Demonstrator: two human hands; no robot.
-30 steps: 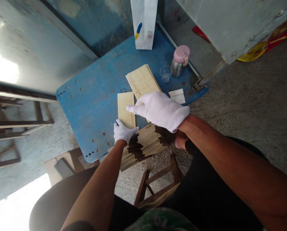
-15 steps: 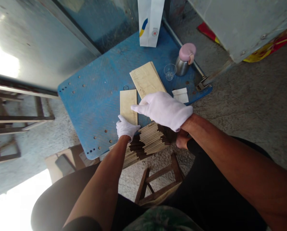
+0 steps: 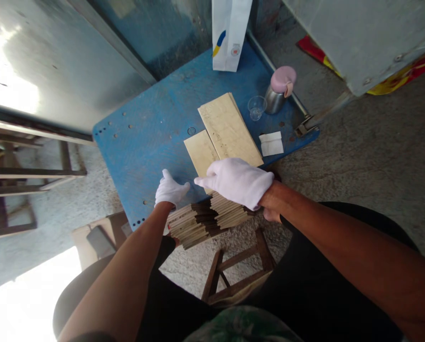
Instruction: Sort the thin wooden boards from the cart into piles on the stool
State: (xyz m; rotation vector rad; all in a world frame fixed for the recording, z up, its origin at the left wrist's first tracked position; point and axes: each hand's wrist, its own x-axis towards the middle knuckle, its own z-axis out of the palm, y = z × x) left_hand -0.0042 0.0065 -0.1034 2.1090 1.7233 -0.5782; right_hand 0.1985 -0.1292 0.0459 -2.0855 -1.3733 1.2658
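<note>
My right hand [image 3: 236, 183], in a white glove, lies over the lower end of a small pale wooden board [image 3: 201, 148], with thumb and forefinger stretched out to the left. Its other fingers are partly hidden. Against the small board's right side rests a larger pale board [image 3: 229, 124], with another board's edge showing beneath it. My left hand [image 3: 170, 191], also white-gloved, is open over the table's near edge, thumb and fingers apart, holding nothing. Just below both hands, a row of thin wooden boards [image 3: 193, 229] shows its edges, dark in the middle.
On the blue table [image 3: 151, 137] stand a white paper bag [image 3: 228, 47], a clear plastic cup [image 3: 257, 108] and a steel flask [image 3: 275, 99] with a pink lid. A folded white paper [image 3: 271, 144] lies at the right. Below is a wooden stool [image 3: 239, 275].
The small board has turned and now lies along the larger board. My left hand has let go of it and moved left. My right hand has shifted down towards the near edge.
</note>
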